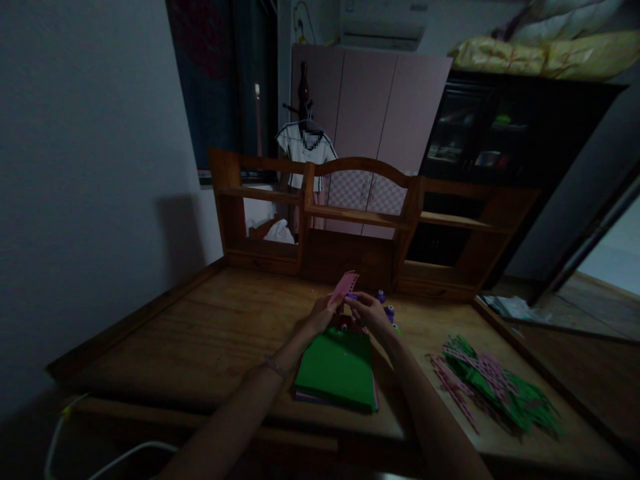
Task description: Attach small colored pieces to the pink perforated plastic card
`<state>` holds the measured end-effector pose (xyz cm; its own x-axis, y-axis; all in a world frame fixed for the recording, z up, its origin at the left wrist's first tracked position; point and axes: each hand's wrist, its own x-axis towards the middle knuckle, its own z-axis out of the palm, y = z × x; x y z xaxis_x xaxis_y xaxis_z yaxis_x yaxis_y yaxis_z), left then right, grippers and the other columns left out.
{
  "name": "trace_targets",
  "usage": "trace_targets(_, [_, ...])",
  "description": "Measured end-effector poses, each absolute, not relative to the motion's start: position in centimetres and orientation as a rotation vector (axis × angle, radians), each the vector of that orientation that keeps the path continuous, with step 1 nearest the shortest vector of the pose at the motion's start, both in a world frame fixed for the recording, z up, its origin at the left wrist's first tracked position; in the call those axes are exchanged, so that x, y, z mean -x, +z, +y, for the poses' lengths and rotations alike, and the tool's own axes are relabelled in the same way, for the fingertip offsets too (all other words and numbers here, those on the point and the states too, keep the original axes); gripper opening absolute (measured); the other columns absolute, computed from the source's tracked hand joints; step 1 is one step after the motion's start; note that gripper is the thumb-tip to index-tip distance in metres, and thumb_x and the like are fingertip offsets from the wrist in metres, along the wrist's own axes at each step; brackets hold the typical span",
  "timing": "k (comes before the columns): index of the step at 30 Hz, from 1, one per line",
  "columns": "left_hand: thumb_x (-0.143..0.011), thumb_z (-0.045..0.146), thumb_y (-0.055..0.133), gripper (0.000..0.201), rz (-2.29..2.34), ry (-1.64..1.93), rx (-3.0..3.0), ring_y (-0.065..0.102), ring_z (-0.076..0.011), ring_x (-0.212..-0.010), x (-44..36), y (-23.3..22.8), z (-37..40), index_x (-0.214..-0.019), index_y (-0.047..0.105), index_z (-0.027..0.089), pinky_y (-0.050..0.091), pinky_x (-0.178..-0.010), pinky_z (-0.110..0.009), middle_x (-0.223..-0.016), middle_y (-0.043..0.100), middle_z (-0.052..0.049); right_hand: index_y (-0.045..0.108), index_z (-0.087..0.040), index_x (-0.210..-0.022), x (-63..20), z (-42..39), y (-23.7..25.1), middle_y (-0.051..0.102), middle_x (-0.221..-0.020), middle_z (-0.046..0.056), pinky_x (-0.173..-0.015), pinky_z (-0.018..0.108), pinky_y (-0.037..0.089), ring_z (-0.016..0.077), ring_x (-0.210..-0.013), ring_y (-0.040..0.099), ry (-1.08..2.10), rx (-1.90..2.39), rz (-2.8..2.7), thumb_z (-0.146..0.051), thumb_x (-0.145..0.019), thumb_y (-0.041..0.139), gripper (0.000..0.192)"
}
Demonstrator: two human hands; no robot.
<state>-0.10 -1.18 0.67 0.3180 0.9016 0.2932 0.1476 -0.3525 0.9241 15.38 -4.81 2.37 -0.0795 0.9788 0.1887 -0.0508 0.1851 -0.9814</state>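
Left fingers (331, 305) pinch a pink sheet (344, 285); right fingers (357, 305) grip a purple object (351, 296) beside it. Below them spreads a wooden table (225, 320); beyond stand a shelf unit (357, 214) and wardrobe (367, 97).

Open-fronted wooden hutch (350, 251). Pink wardrobe (365, 110); black glazed cabinet (493, 123), right. Plain wall (90, 167), left; dark window (220, 87); lighting dim.

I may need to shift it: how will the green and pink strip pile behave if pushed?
The strip pile is probably light, its pieces looking thin. It may drag as a tangle, since strips cross. Loose ends stick out, so some could stray.
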Motion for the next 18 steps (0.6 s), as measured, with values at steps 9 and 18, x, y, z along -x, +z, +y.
trace_targets(9, [-0.081,0.061,0.038,0.054,0.946,1.114,-1.727,0.05,-0.0125,-0.06,0.14,0.75,-1.31,-0.075,0.061,0.013,0.036,-0.053,-0.022,-0.065,0.057,-0.002,0.064,-0.018,-0.094,-15.43,-4.42,2.12,0.049,-0.051,-0.004,-0.035,0.02,0.023,0.0089,-0.039,0.041,1.139,1.016,-1.289,-0.053,-0.063,0.072,0.047])
trace_targets(18, [-0.081,0.06,0.04,0.053,0.897,1.102,-1.693,0.05,-0.0119,-0.058,0.12,0.75,-1.45,-0.077,0.061,0.012,0.036,-0.052,-0.021,-0.064,0.057,-0.002,0.063,-0.018,-0.094,-15.32,-4.72,2.26,0.049,-0.049,-0.004,-0.034,0.02,0.024,0.0091,-0.037,0.042,1.132,1.03,-1.318,-0.053,-0.064,0.071,0.047])
